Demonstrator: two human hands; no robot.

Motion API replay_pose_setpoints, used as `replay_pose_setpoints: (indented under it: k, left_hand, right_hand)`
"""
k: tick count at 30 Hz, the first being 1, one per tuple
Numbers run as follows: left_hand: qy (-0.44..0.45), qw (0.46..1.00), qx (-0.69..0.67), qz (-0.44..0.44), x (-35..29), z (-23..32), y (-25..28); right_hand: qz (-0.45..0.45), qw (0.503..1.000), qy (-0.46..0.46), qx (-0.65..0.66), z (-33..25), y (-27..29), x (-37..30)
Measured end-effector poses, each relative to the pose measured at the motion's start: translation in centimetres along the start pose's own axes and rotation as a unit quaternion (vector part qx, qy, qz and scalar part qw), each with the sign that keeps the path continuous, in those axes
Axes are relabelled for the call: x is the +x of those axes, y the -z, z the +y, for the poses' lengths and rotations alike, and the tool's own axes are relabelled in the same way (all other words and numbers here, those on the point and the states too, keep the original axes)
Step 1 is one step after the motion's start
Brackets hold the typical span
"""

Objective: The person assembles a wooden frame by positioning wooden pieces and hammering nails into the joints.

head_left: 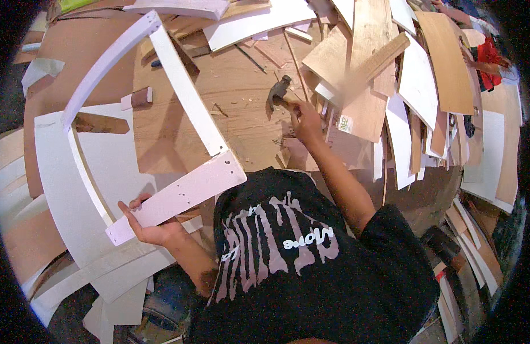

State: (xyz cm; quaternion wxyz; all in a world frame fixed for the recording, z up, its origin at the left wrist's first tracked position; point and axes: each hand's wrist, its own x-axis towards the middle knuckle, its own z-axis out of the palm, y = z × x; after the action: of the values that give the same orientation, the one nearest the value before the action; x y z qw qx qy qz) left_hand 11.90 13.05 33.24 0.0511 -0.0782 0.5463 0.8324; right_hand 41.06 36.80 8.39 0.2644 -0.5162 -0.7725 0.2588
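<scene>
My left hand [153, 228] is wrapped round the near board of a white wooden frame [190, 192]. That wide board has several small dark holes or nail marks. The frame's other sides are narrower white boards, two of them running up the left and one up the right, joined at a far corner. It is held tilted, in front of my body on the left. My right hand [307, 121] grips a claw hammer [280, 92] close to its dark metal head, over the brown work board [230, 126]. The hammer is apart from the frame.
Many offcuts of white board [417, 92] and bare wood [457, 69] lie piled at the right and far side. A small brown-and-white block [141, 97] is left of centre. Wood chips dot the work board. Another person's hand [487, 67] shows at the far right by a red item.
</scene>
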Motion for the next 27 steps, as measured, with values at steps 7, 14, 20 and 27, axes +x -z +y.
replay_pose_setpoints:
  k: [7,14,20,27]
  left_hand:
    - [0.024,0.998,0.012,-0.049,-0.3,0.1,1.0]
    - [0.012,0.998,-0.004,-0.063,0.4,-0.3,2.0]
    - [0.044,0.994,-0.037,-0.092,-0.1,0.1,1.0]
    - [0.051,0.997,-0.011,-0.058,0.3,0.3,0.9]
  right_hand:
    - [-0.033,0.999,-0.036,0.004,1.4,1.4,-6.8]
    - [-0.045,0.995,-0.071,-0.057,-1.8,1.5,-5.0]
    - [-0.152,0.983,0.059,-0.079,-2.2,-1.2,-5.6]
    - [-0.156,0.971,0.074,-0.168,-2.9,-2.5,-6.2]
